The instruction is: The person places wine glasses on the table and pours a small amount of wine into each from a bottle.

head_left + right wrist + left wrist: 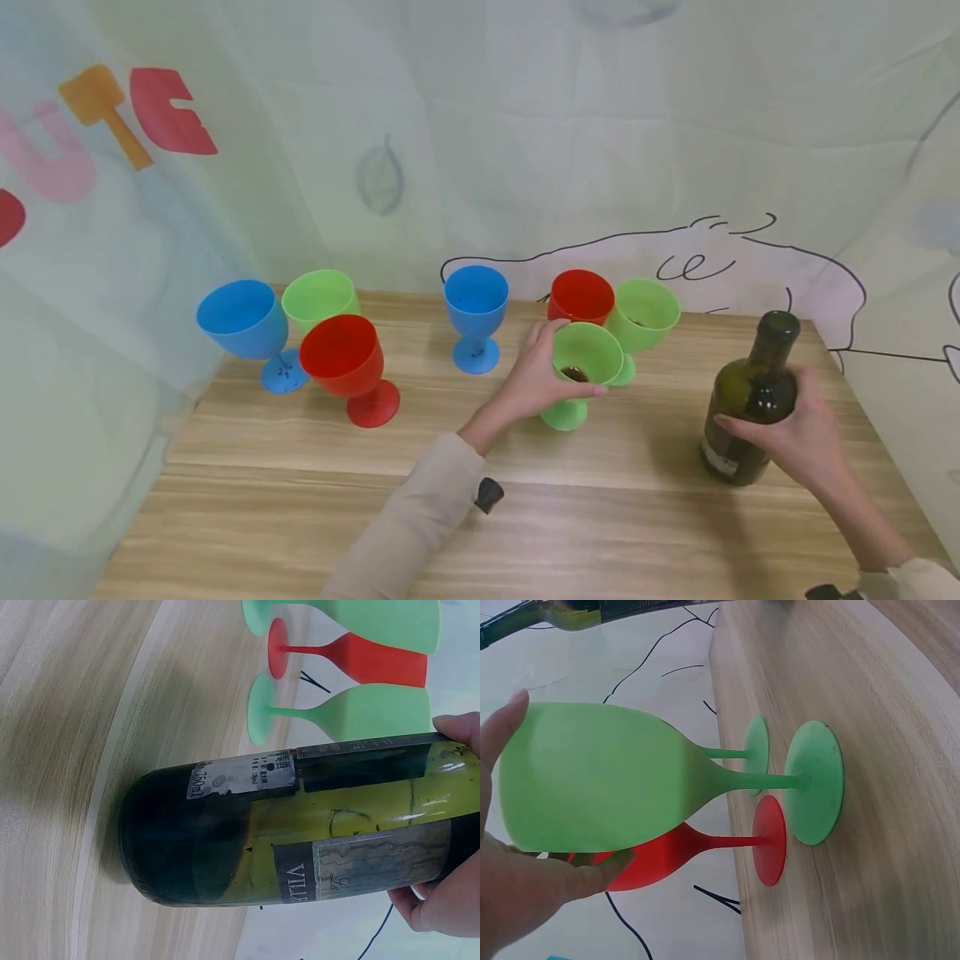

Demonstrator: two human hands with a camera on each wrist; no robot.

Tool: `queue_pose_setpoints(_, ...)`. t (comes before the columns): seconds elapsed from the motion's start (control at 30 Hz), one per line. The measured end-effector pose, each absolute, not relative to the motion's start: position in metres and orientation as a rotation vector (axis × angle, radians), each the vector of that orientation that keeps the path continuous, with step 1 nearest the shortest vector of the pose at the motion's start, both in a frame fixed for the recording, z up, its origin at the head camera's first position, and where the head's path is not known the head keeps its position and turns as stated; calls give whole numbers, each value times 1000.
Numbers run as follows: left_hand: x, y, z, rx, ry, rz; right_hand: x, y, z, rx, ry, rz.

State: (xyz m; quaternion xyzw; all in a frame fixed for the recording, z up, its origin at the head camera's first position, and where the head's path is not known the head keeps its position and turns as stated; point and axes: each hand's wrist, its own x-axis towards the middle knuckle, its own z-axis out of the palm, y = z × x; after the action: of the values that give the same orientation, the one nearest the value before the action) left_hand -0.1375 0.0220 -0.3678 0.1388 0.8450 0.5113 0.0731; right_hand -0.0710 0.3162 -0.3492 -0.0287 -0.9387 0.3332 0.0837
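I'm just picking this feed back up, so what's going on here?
A person's left hand holds the front green goblet by its bowl, with what looks like dark liquid at the bottom. The right hand grips a dark green bottle, neck up and not over any goblet. A red goblet and second green goblet stand just behind the held one; a blue goblet stands farther left.

The right hand [448, 900] grips a labelled bottle [292, 825] near green goblets [375, 711] and a red goblet [386, 660].
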Motion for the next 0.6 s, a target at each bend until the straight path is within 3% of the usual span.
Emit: queue_pose_setpoints(0.6, -137, 3, -365, 477, 2512, 1577, -70, 315, -350, -81, -2787, 1007)
